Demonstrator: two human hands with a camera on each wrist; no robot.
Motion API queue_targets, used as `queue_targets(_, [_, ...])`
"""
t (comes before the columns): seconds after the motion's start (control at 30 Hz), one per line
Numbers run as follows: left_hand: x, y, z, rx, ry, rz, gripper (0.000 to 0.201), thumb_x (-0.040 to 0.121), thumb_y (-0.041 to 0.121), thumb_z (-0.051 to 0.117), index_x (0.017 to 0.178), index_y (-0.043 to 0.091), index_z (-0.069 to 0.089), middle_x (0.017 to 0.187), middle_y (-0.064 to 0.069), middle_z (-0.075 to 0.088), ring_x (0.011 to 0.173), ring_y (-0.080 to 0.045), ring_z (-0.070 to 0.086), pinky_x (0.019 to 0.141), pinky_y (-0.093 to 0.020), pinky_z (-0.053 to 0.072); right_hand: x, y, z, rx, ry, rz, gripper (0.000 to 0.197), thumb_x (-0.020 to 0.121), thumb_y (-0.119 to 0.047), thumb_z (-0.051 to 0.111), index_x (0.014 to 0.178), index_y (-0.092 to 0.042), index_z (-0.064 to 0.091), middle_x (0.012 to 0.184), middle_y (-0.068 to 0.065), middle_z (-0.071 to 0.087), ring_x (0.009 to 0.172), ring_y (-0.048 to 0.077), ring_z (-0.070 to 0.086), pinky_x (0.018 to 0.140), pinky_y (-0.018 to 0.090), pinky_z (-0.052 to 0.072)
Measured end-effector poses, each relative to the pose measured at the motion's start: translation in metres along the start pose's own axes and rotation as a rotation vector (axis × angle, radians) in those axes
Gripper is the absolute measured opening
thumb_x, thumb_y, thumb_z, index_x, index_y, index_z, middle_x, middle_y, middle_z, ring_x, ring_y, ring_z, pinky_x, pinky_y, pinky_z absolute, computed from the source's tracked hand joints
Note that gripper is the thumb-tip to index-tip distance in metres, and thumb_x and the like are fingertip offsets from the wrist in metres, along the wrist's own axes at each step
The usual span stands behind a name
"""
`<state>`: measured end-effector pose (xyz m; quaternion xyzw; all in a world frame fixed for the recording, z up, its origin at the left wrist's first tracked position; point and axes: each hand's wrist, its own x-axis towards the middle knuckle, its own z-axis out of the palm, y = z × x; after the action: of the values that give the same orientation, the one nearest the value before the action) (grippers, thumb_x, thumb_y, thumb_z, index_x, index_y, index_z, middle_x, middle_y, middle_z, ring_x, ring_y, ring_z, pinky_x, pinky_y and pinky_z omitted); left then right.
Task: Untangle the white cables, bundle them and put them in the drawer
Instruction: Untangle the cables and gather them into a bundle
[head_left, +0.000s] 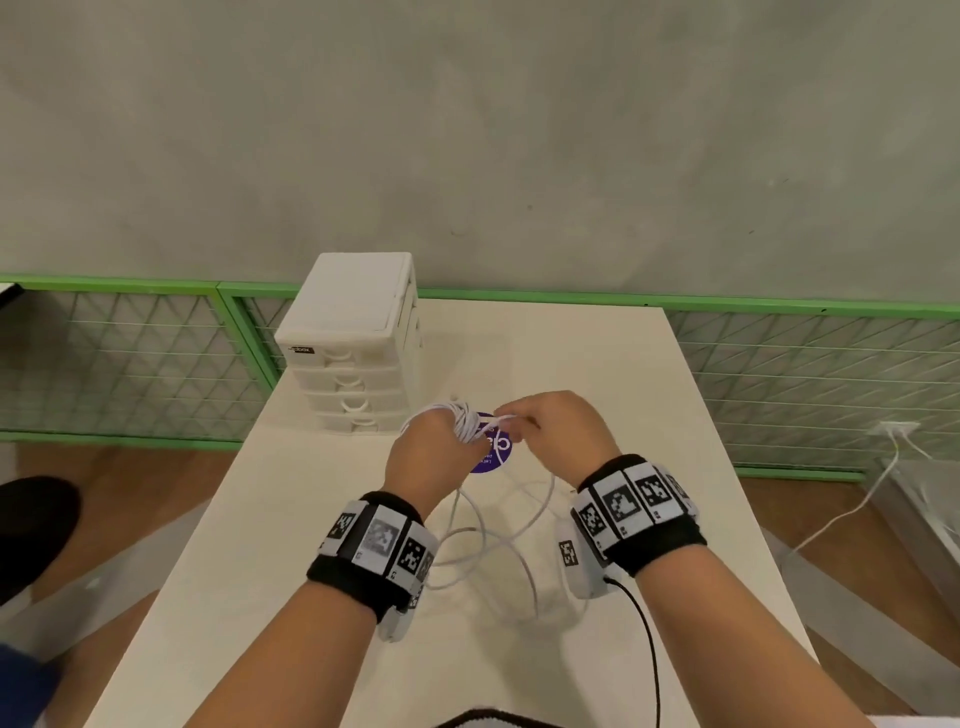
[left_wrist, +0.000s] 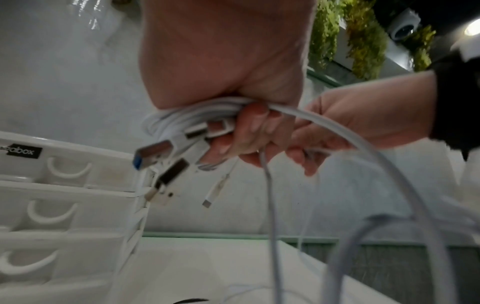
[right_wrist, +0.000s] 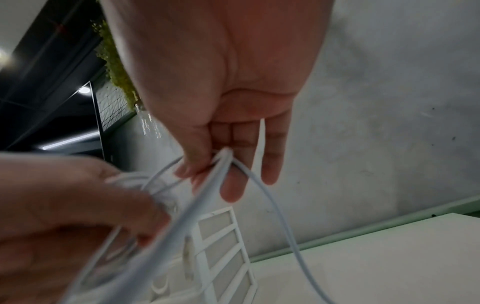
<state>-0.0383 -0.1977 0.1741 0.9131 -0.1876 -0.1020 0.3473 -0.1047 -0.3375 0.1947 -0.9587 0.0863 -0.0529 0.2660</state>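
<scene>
My left hand (head_left: 434, 449) grips a coiled bundle of white cables (head_left: 464, 423) above the table, fingers curled round the coils (left_wrist: 197, 115); several USB plugs (left_wrist: 158, 152) stick out of the fist. My right hand (head_left: 540, 426) is just to the right and pinches loose cable strands (right_wrist: 221, 164) between thumb and fingers. The free cable lengths (head_left: 498, 540) hang down and loop on the white table between my wrists. The white drawer unit (head_left: 358, 343) stands at the table's far left, all its drawers pushed in.
A purple round sticker (head_left: 493, 452) lies on the white table (head_left: 649, 415) under my hands. A green-framed mesh fence (head_left: 779, 364) runs behind the table. A black shape (head_left: 31, 530) sits on the floor at left. Another white cable (head_left: 857, 504) trails off right.
</scene>
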Motion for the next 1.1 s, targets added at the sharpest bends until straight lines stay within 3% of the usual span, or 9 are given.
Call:
queue_targets(0.2, [0.002,-0.046,-0.01,0.113,-0.11,-0.217,0.021,0.082,0.024,0.064,0.076,0.012,0.048,0.078,-0.004,0.053,0.08,-0.025,0.051,0.07,-0.028,0.037,-0.003,0.037,-0.035,0.283,0.498,0.286,0.038,0.09,-0.003,0.043,0.117,-0.019,0.065,0.095,-0.001,0.071,0.089,0.022,0.066,0.088,0.038,0.05])
queue_targets(0.3, [0.001,-0.054,-0.015,0.128,-0.081,-0.234,0.022,0.082,0.024,0.064,0.079,0.009,0.048,0.076,-0.003,0.051,0.078,-0.026,0.05,0.068,-0.028,0.037,-0.004,0.06,-0.042,0.053,0.236,0.469,0.044,0.091,-0.008,0.046,0.134,-0.016,0.049,0.128,0.009,0.059,0.118,0.028,0.053,0.101,0.037,0.042])
queue_targets(0.43, [0.001,-0.028,-0.01,0.087,-0.048,-0.12,0.03,0.083,0.025,0.063,0.065,0.014,0.042,0.064,0.001,0.045,0.068,-0.022,0.048,0.053,-0.028,0.031,-0.006,0.028,-0.025,0.02,-0.065,0.102,0.079,0.084,-0.014,0.059,0.149,-0.022,0.015,0.155,0.001,0.022,0.141,0.019,0.021,0.116,0.033,0.019])
queue_targets(0.57, [0.003,-0.002,-0.003,0.04,-0.028,0.045,0.024,0.082,0.027,0.064,0.07,0.012,0.05,0.068,-0.003,0.054,0.064,-0.021,0.052,0.05,-0.025,0.034,0.0,-0.002,0.006,-0.023,-0.102,-0.004,0.038,0.09,-0.029,0.056,0.128,-0.029,0.056,0.126,0.002,0.061,0.112,0.019,0.055,0.089,0.029,0.044])
queue_targets(0.63, [0.004,0.003,-0.005,0.083,-0.005,0.082,0.03,0.084,0.027,0.064,0.065,0.015,0.044,0.066,-0.001,0.051,0.063,-0.019,0.05,0.049,-0.023,0.034,0.001,-0.003,0.003,-0.01,-0.048,0.026,0.027,0.092,-0.029,0.052,0.115,-0.029,0.066,0.11,0.001,0.069,0.092,0.015,0.059,0.07,0.023,0.04])
queue_targets(0.8, [0.011,-0.018,-0.009,0.212,-0.047,-0.056,0.029,0.083,0.025,0.063,0.066,0.015,0.042,0.071,0.0,0.049,0.076,-0.022,0.052,0.066,-0.027,0.038,-0.006,0.015,-0.028,0.145,0.322,0.182,0.023,0.094,-0.024,0.051,0.107,-0.026,0.07,0.099,0.0,0.072,0.096,0.017,0.063,0.086,0.028,0.046])
queue_targets(0.93, [0.011,-0.058,-0.017,0.229,-0.132,-0.202,0.025,0.081,0.022,0.063,0.098,0.004,0.059,0.101,-0.013,0.062,0.099,-0.031,0.059,0.08,-0.031,0.043,-0.016,0.059,-0.066,0.264,0.69,0.453,0.025,0.095,-0.031,0.051,0.105,-0.019,0.07,0.08,0.001,0.068,0.073,0.018,0.057,0.067,0.026,0.039])
queue_targets(1.03, [0.008,-0.063,-0.014,0.113,-0.129,-0.259,0.02,0.082,0.018,0.062,0.072,0.008,0.048,0.074,-0.006,0.052,0.079,-0.029,0.052,0.067,-0.028,0.037,-0.017,0.076,-0.069,0.235,0.541,0.525,0.029,0.094,-0.033,0.051,0.101,-0.013,0.071,0.078,-0.002,0.066,0.068,0.016,0.056,0.062,0.025,0.038])
queue_targets(1.1, [0.009,-0.052,-0.009,0.061,-0.11,-0.233,0.03,0.082,0.019,0.063,0.064,0.012,0.04,0.065,-0.002,0.044,0.073,-0.027,0.048,0.064,-0.028,0.034,-0.01,0.077,-0.047,0.237,0.383,0.529,0.029,0.093,-0.032,0.054,0.109,-0.012,0.069,0.092,0.002,0.07,0.086,0.019,0.062,0.075,0.025,0.043])
